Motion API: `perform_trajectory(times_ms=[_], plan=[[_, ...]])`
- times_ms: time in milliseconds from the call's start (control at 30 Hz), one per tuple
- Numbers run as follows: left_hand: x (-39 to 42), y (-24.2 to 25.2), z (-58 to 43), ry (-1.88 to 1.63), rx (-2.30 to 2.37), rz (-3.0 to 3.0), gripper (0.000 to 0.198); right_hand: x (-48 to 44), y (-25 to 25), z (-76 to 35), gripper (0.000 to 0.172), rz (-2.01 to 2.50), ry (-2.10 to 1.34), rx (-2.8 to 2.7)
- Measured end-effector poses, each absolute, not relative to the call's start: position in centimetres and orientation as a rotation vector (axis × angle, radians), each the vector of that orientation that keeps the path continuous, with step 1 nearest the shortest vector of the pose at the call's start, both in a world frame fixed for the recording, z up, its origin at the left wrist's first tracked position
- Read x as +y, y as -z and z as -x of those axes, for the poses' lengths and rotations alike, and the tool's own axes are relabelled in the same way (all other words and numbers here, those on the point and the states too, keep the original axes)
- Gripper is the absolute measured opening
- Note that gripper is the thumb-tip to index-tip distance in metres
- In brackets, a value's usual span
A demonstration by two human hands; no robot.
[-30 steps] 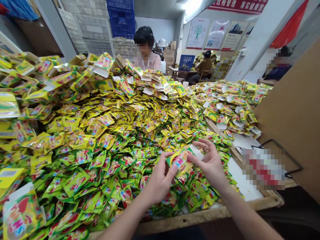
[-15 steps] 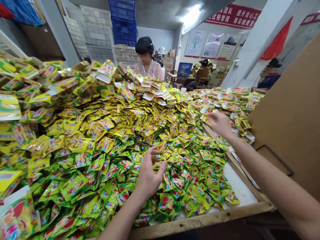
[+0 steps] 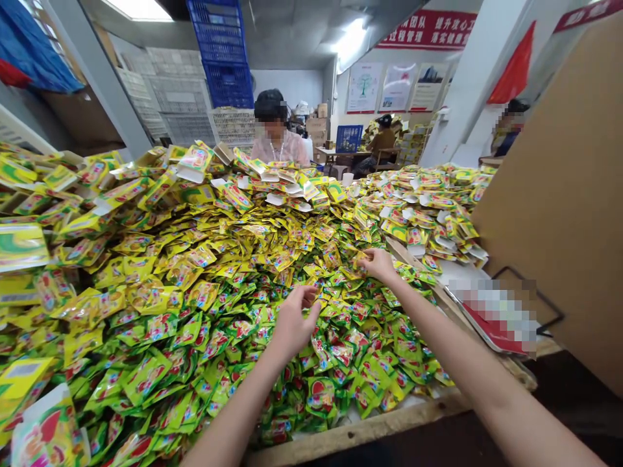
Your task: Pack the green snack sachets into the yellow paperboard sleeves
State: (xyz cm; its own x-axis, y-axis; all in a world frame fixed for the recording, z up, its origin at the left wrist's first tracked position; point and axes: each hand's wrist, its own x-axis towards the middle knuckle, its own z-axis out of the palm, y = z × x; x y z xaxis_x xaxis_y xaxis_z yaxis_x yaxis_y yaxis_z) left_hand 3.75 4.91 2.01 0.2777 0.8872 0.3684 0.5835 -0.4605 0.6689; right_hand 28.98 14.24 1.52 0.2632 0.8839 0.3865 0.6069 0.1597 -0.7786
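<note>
A wide heap of small shiny sachets fills the table: green ones with red fruit pictures (image 3: 321, 394) nearest me, yellow ones (image 3: 199, 256) behind. Over the middle of the heap hovers my left hand (image 3: 296, 321), its thumb apart from loosely curled fingers, with nothing seen between them. Farther out to the right, my right hand (image 3: 378, 266) pinches a yellow sachet (image 3: 361, 257) at its fingertips, just above the pile. Yellow printed cartons (image 3: 195, 159) with open white flaps lie along the back and left, one carton (image 3: 48, 428) close at the lower left.
A wooden edge (image 3: 360, 431) borders the table in front. At right are a clipboard (image 3: 491, 318) with a red lower part and a large brown cardboard sheet (image 3: 559, 194). More cartons (image 3: 428, 201) lie beyond the divider. A person (image 3: 280, 139) sits opposite; others sit farther back.
My right hand has come back leftward from the cartons at right to the sachets and now pinches one. The left hand stays nearly in place, and the view has shifted slightly.
</note>
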Motion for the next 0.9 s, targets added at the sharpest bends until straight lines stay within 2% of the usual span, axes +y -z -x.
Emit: perform_trajectory(times_ms=[100, 333, 433, 567, 700, 900], plan=[[7.2, -2.5, -6.7, -0.656, 1.305, -2.334, 0.023, 12.1, -0.9, -28.9, 0.028, 1.496, -0.539, -1.194], [13.5, -0.3, -12.5, -0.389, 1.429, -2.405, 0.03, 9.0, 0.4, -27.2, 0.037, 1.242, -0.833, -0.77], [14.5, -0.1, -12.9, -0.412, 1.443, -2.37, 0.029, 8.8, 0.2, -27.2, 0.036, 1.194, -0.886, -0.692], [14.9, -1.4, -11.5, -0.605, 1.456, -2.232, 0.017, 8.7, -0.3, -27.3, 0.037, 1.15, -0.901, -0.634], [13.9, -3.0, -9.6, -0.764, 1.348, -2.017, 0.026, 8.6, -0.5, -27.2, 0.038, 1.128, -0.918, -0.619], [11.1, -3.4, -9.7, -0.798, 1.053, -1.755, 0.037, 7.6, -1.0, -25.2, 0.04, 1.091, -1.11, -0.666]])
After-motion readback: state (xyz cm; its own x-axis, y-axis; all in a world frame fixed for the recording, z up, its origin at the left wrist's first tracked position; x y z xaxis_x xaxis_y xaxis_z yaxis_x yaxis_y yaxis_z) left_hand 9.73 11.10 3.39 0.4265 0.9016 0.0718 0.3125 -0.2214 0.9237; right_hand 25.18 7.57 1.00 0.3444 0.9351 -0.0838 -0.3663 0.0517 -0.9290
